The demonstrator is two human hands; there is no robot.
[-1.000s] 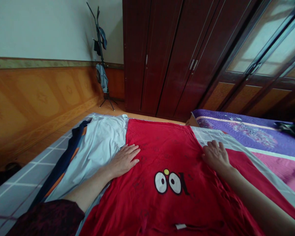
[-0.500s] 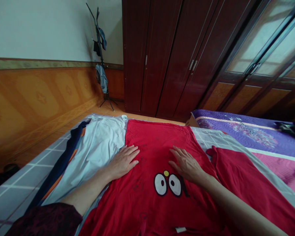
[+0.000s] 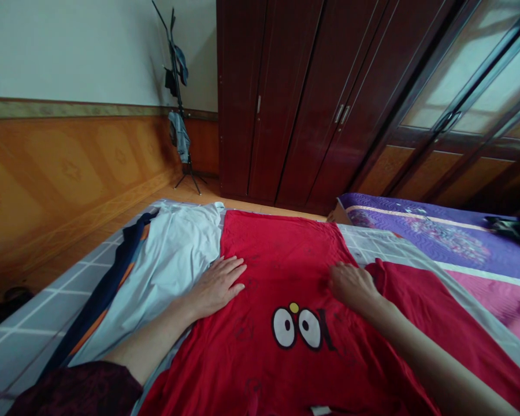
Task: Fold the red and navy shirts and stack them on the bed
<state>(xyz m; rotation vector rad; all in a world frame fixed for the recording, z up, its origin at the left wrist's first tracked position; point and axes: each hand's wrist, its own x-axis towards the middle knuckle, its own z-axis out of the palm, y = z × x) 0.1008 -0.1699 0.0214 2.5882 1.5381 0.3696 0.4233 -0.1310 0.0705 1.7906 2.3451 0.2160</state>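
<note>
A red shirt [image 3: 281,260] with two cartoon eyes printed on it lies spread on the bed. My left hand [image 3: 219,284] rests flat on its left edge, fingers spread. Near the right edge of the shirt is my right hand [image 3: 353,284], its fingers curled down on the cloth; what they hold, if anything, is hidden. A white garment [image 3: 169,248] lies to the left, partly over a navy and orange one [image 3: 112,300]. Another red garment [image 3: 437,306] is spread to the right.
Grey checked bedding [image 3: 47,315] lies under the clothes. Behind the bed stand a dark red wardrobe [image 3: 303,115] and a coat rack [image 3: 179,104]. A purple patterned cover [image 3: 433,225] is at the right, with a dark item [image 3: 513,228] on it.
My right hand has moved right across the red shirt toward its edge, and its fingers have gone from spread to curled. The left hand stays in place.
</note>
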